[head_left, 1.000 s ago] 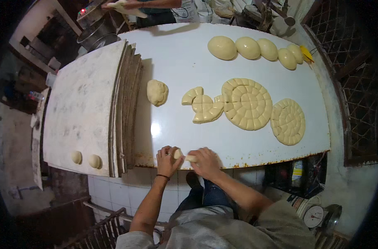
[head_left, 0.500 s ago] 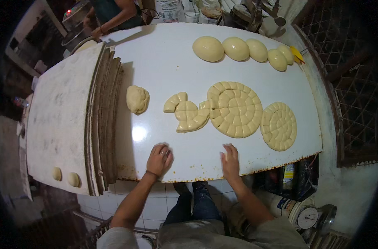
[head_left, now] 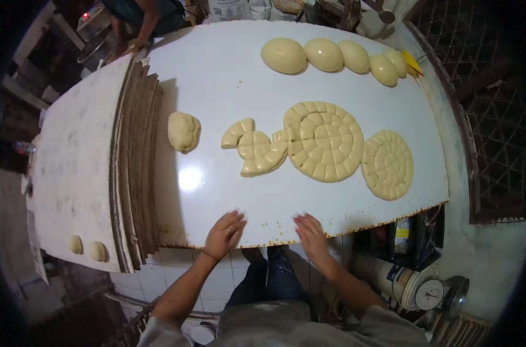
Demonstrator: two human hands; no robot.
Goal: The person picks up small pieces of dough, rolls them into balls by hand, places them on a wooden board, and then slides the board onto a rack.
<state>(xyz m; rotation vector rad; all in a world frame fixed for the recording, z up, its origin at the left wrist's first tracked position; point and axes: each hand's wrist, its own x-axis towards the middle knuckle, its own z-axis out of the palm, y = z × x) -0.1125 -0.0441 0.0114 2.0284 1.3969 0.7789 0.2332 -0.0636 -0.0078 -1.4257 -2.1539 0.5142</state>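
Note:
My left hand [head_left: 226, 233] hovers at the table's near edge, fingers stretched out toward the right and slightly blurred. Opposite it, my right hand [head_left: 312, 238] has its fingers extended toward the left. Both are open, and I see nothing held in either. Beyond them lies a large round of cut dough [head_left: 324, 141], scored into rings of small pieces. A smaller cut round [head_left: 388, 165] touches its right side. On its left is a partial ring of cut dough [head_left: 254, 147] around a quartered centre. Farther left sits a rough lump of dough [head_left: 183, 132].
Several smooth dough balls [head_left: 283, 55] line the far right of the white table [head_left: 228, 196], beside a yellow scraper [head_left: 412, 63]. Stacked floured boards [head_left: 78, 162] stand at the left with two small dough pieces [head_left: 98, 251] on top. A dial scale [head_left: 430, 294] is below right. Another person's arm [head_left: 147, 23] shows at far left.
My hands have come closer together along the near edge. The left hand's fingers, curled before, are now straighter. The view has shifted slightly, and the dough lies as before.

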